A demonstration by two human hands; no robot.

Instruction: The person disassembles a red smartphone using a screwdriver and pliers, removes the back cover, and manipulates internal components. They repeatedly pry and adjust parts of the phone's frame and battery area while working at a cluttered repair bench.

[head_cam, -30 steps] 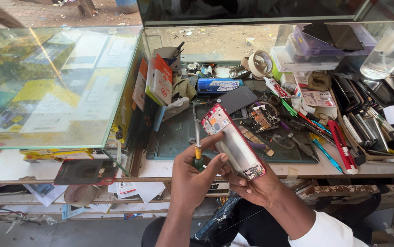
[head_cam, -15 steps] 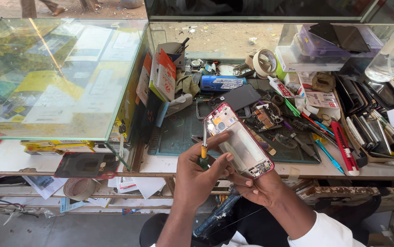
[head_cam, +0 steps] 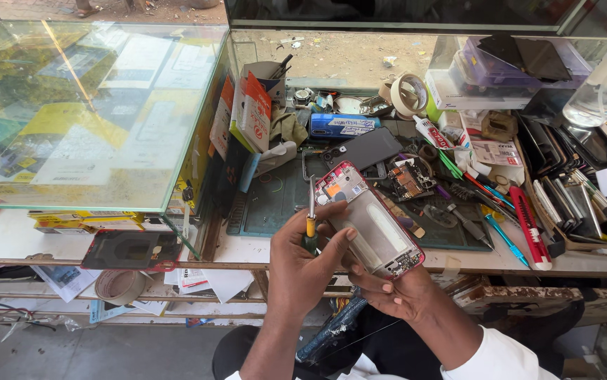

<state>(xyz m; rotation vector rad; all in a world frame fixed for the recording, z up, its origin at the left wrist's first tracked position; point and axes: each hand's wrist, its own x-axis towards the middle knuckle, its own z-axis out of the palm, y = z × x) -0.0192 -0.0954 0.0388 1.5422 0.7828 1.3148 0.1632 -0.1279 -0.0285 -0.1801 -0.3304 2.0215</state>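
**Opened phone held over the bench**

The left hand [head_cam: 303, 264] grips a small screwdriver [head_cam: 310, 218] upright, yellow band at the fingers, tip pointing up. The right hand [head_cam: 395, 295] cradles the opened phone [head_cam: 368, 229] from below, red frame showing, back cover off, tilted above the front edge of the green work mat [head_cam: 275, 200]. A blue-handled tool [head_cam: 504, 236] lies well to the right.

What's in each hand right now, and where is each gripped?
Left hand grips a screwdriver by its yellow handle. Right hand cradles the opened phone from beneath, at its lower end.
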